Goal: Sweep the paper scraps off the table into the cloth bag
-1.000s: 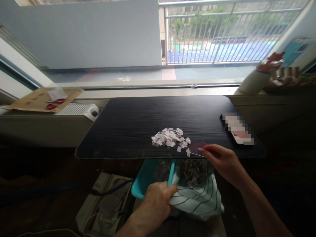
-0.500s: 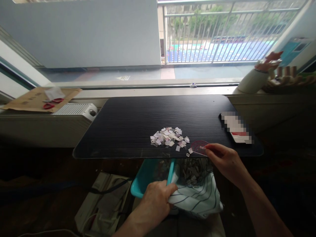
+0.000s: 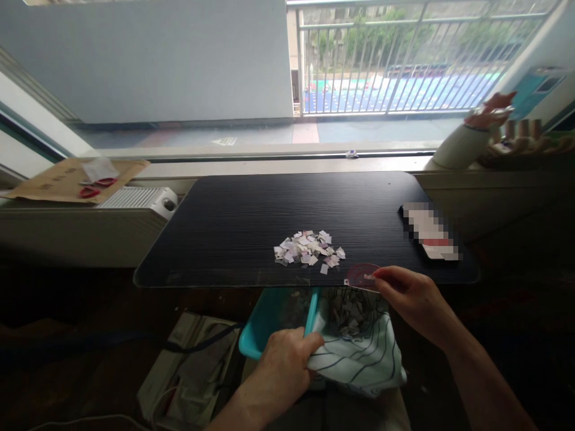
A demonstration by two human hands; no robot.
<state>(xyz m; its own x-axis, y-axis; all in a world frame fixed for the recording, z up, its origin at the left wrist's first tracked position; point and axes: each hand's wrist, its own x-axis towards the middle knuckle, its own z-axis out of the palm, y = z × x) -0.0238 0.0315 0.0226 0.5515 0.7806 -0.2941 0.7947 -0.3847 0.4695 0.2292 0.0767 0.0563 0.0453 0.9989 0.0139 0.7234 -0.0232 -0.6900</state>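
The left hand [image 3: 290,362] is closed on the near rim of a teal bin [image 3: 252,338], its thumb against the edge of a striped cloth [image 3: 359,362]; its curled fingers are partly hidden. The right hand [image 3: 411,299] pinches a pink see-through plastic piece [image 3: 360,274] between thumb and fingers, holding it at the front edge of the dark desk [image 3: 238,209], left of that hand. A small paper square [image 3: 346,282] sits at the plastic's far left tip. Ahead of the left hand, and left of the right, a loose heap of paper bits [image 3: 305,246] lies on the desk. Between the hands, below the desk edge, more scraps [image 3: 350,314] lie within the cloth. Beyond the right hand rests a flat object [image 3: 429,232], its face blurred.
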